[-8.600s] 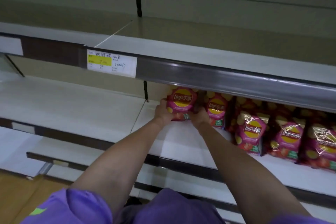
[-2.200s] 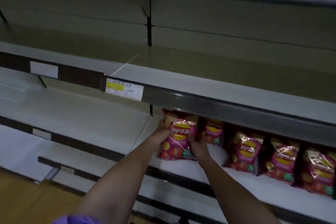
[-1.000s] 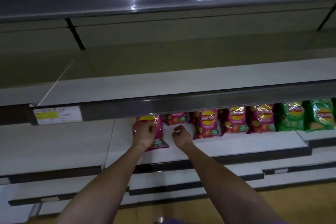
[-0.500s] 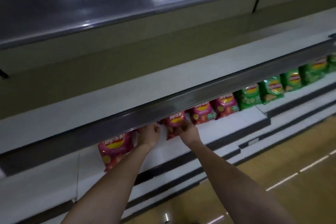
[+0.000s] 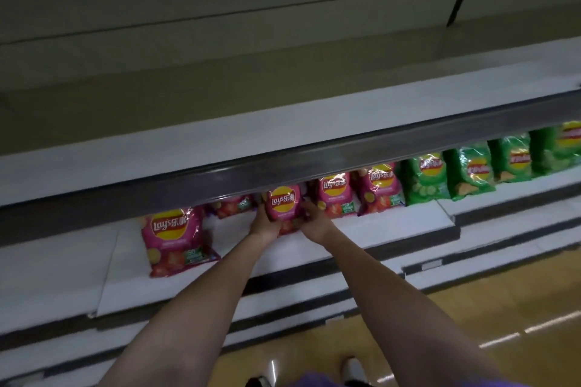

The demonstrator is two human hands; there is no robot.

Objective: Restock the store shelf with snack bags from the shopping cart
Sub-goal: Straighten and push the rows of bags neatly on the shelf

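Both hands reach under the dark front rail of the upper shelf (image 5: 314,160) to a pink snack bag (image 5: 283,205) that stands on the white shelf (image 5: 283,253) below. The left hand (image 5: 264,223) cups the bag's left side and the right hand (image 5: 315,219) cups its right side, fingers curled round the edges, so the bag is squeezed lightly between them and kept upright with its logo facing the aisle. Holding it by both sides rather than the top seems meant to steer a soft, air-filled bag without crushing it and to square it in line with its neighbours. It sits in the gap of the pink row: two more pink bags (image 5: 335,195) stand just to its right, and another pink bag (image 5: 234,205) lies further back toward the rear of the shelf on its left. A larger-looking pink bag (image 5: 174,237) stands near the front edge of the shelf, well to the left and apart from the row, likely waiting to be pushed back. Green bags (image 5: 465,171) fill the row toward the right end, so flavours are grouped. The shopping cart is not in view. Judging by the bare shelf to the left, much restocking remains.
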